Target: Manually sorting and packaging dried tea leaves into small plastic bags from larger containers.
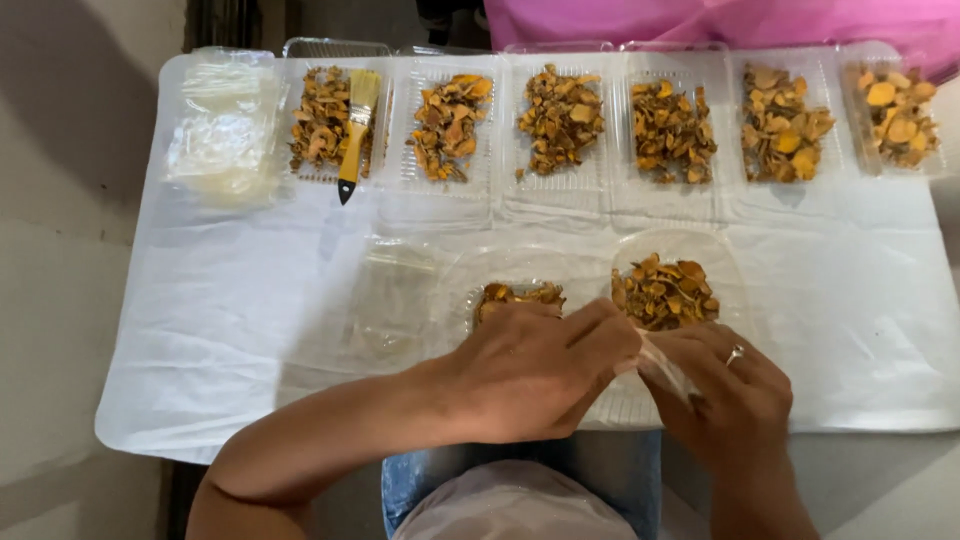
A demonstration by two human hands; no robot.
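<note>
My left hand (530, 370) and my right hand (725, 395) meet at the table's near edge, both pinching a small clear plastic bag (655, 368) stretched between the fingers. The right hand wears a ring. Just beyond the hands lie two clear trays of dried orange-yellow slices: one partly hidden by my left hand (518, 295), the other fuller (665, 292). A row of several clear trays with the same dried slices (560, 120) lines the far edge.
A white plastic sheet (230, 320) covers the table. A yellow-handled brush (355, 130) rests on the far-left tray. A stack of empty clear containers (222, 125) sits at the far left. An empty clear lid (395, 300) lies mid-left. Pink cloth (720, 20) hangs beyond.
</note>
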